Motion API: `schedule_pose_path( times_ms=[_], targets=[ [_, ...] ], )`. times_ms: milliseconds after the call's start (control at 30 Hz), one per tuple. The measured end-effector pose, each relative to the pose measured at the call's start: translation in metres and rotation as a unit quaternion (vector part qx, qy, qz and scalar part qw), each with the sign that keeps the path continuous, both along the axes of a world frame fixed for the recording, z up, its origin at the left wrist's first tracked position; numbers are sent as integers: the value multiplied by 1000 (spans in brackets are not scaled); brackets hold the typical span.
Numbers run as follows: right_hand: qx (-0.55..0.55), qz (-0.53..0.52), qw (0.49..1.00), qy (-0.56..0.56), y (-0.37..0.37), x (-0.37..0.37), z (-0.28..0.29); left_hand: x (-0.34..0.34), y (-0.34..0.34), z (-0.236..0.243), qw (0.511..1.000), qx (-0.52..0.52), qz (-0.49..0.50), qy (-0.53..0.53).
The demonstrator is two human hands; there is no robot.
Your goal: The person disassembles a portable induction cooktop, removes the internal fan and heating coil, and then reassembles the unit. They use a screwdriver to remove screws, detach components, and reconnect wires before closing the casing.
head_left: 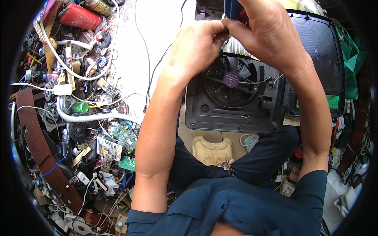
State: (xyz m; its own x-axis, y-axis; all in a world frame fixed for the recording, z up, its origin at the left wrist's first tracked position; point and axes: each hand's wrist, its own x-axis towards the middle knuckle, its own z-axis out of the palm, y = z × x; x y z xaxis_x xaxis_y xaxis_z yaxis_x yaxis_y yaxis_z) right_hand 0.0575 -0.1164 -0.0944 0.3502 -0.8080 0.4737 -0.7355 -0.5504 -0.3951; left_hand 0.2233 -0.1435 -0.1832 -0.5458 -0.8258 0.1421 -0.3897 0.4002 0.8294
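Observation:
My left hand (195, 49) and my right hand (269, 37) meet at the top, above a black plastic appliance housing (236, 122). Thumb and fingers of my left hand are pinched together at something small that they hide. My right hand closes around a dark blue object (232, 8) with a bit of red beside it; its kind is cut off by the upper edge. Below the hands, a round black cooling fan (232, 80) with a purple-labelled hub sits in the housing. Silvery metal fins (234, 47) show behind it. Small loose screws (245, 117) lie on the housing.
A dark panel (319, 51) stands at the right beside a green bag (351, 67). Circuit boards (124, 135), cables and scrap crowd the left, with a red cylinder (80, 16) farther back. Black cords (159, 59) cross the white surface. A cream plastic stool (212, 149) is between my legs.

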Motion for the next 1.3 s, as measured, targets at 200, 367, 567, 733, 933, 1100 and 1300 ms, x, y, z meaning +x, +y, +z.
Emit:
schedule_pose_path(
  times_ms=[200, 367, 567, 733, 933, 1100, 1300],
  targets=[
    [20, 2, 1000, 0, -1, -1, -4, 0, 0, -3, 1000, 20, 10, -10],
    [33, -6, 999, 16, 0, -1, -2, -2, -1, -5, 999, 27, 15, -13],
    [124, -10, 992, 30, 3, -1, 10, 0, -1, -7, 1000, -14, 6, -14],
    [77, 20, 996, -51, 1, -12, -7, -2, -1, -4, 999, -22, -8, -21],
    [-10, 47, 999, 18, 8, -9, 7, -2, 0, -14, 995, -99, -10, -25],
    [59, 15, 997, -52, 17, -6, -4, -4, -2, -8, 998, -46, -17, -32],
    [36, 0, 998, 45, 10, -14, -11, -5, 0, -8, 997, 45, -12, -63]
  ],
)
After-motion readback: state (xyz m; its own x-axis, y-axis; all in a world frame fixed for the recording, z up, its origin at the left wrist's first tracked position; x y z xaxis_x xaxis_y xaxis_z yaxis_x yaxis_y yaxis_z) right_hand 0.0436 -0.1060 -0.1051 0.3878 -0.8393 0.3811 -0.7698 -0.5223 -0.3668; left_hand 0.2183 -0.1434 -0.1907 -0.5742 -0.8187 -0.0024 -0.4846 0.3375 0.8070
